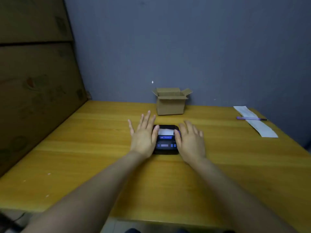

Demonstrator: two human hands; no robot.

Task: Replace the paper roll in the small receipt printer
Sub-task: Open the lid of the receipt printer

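Printer: small black receipt printer (165, 140) sits on the yellow wooden table (84, 148), about midway between the left and right edges and nearer the far edge than the near one.
Paper: a white strip of paper (165, 131) shows at the top of the printer, between the two thumbs; the roll itself cannot be made out.
Left hand: the left hand (143, 137) lies flat against the printer's left side, fingers spread and pointing toward the far edge, thumb resting on the printer's upper left corner; it is not closed around anything.
Right hand: the right hand (191, 140) mirrors it on the printer's right side, fingers loosely spread, thumb touching the upper right corner; nothing is gripped.
Box: an open cardboard box (170, 105) stands at the far edge against the grey wall, just behind the printer, flaps up; its inside is hidden.
Loose sheet: a long white paper slip (259, 125) lies near the far right corner, well apart from the printer.
Pen: a purple pen (250, 118) rests across that slip.
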